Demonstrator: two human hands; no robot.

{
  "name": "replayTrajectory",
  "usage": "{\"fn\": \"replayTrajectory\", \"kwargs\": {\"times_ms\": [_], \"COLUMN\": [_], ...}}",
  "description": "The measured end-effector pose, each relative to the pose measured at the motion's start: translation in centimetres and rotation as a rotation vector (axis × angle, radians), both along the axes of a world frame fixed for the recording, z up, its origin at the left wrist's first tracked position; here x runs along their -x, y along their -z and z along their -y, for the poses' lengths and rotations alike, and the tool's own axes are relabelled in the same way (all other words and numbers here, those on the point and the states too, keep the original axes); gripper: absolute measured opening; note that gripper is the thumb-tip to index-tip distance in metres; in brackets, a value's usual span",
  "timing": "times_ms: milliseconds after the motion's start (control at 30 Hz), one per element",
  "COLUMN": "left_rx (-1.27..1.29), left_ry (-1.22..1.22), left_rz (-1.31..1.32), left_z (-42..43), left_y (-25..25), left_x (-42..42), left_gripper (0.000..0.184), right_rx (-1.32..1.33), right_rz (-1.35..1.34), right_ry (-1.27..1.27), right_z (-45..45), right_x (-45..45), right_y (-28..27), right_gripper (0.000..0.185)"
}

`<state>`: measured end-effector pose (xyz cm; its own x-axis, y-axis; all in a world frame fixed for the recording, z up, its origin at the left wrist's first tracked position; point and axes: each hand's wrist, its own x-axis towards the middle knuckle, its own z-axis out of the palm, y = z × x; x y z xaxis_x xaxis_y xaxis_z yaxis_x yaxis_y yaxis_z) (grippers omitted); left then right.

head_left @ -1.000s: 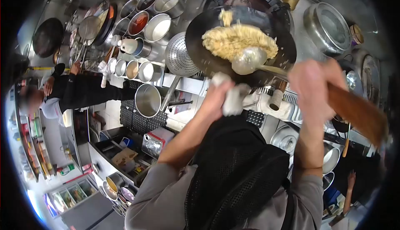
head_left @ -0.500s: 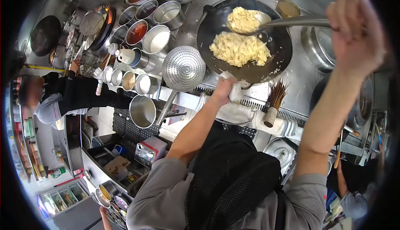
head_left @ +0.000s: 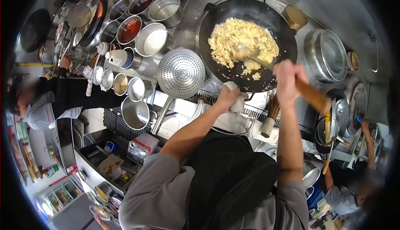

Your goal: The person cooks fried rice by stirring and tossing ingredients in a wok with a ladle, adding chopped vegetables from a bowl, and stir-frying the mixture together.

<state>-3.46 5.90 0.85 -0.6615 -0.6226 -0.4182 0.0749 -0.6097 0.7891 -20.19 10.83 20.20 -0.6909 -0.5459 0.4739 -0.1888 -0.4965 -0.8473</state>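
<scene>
A black wok (head_left: 258, 7) stands on the steel range, holding a loose bed of yellow fried rice (head_left: 233, 34). My left hand (head_left: 227, 98) is closed on a folded white cloth (head_left: 238, 103) at the wok's near rim, beside its loop handle. My right hand (head_left: 288, 82) is wrapped round a ladle (head_left: 263, 62) whose wooden grip extends past my fist, blurred by motion. The ladle's bowl rests among the rice near the middle of the wok. Just below the rim, between my forearms, lies a bamboo wok brush (head_left: 271, 115).
To the left, a perforated strainer (head_left: 181, 73) sits beside an empty-looking metal pot (head_left: 135, 112) and several seasoning containers, one with red sauce (head_left: 129, 31). Lidded steel pots (head_left: 326, 55) stand right. Co-workers (head_left: 39, 105) work at far left and lower right.
My right hand has come down and left, bringing the ladle from above the wok into the food. The clumped yellow heap is now spread out and looser. My left hand stays on the cloth.
</scene>
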Motion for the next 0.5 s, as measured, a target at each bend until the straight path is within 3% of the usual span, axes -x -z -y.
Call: {"fn": "replayTrajectory", "kwargs": {"times_ms": [33,67,100,133,167,233,300,367,433,500], "left_rx": [-0.039,-0.078,-0.079,-0.044,-0.020,-0.053,-0.062,-0.068,-0.074,0.042], "left_ry": [0.002,0.006,0.021,-0.001,-0.029,0.029,0.123,0.139,0.164,0.046], "left_rz": [0.074,0.150,0.143,0.117,0.097,0.106,0.222,0.214,0.202,0.120], "left_z": [0.1,0.1,0.2,0.3,0.3,1.2,1.4,1.6,1.1,1.0], "left_y": [0.5,0.7,0.2,-1.0,-2.2,-3.0,-2.0,-1.3,-1.5,-1.9], "left_x": [0.1,0.1,0.2,0.1,-0.2,-0.1,-0.3,-0.4,-0.5,-0.1], "left_gripper": [0.039,0.038,0.038,0.036,0.034,0.030,0.023,0.018,0.014,0.007], "right_rx": [-0.030,-0.105,0.048,-0.015,-0.013,0.098,0.150,0.184,0.100,-0.006], "right_rz": [0.016,0.019,0.318,0.357,0.209,0.115,0.229,0.369,0.351,0.320], "right_ry": [-0.017,0.145,-0.084,0.142,0.161,0.306,0.483,0.224,0.126,0.239], "right_z": [0.9,1.7,1.1,0.0,-2.2,-4.3,-0.1,2.7,4.2,4.4], "right_x": [2.3,3.8,5.4,5.9,7.8,9.3,9.0,7.9,8.4,8.3], "right_y": [-0.8,-3.2,-5.8,-8.5,-9.9,-9.7,-1.8,-0.4,-3.7,-8.9], "right_gripper": [0.025,0.025,0.025,0.026,0.028,0.029,0.031,0.033,0.035,0.036]}}
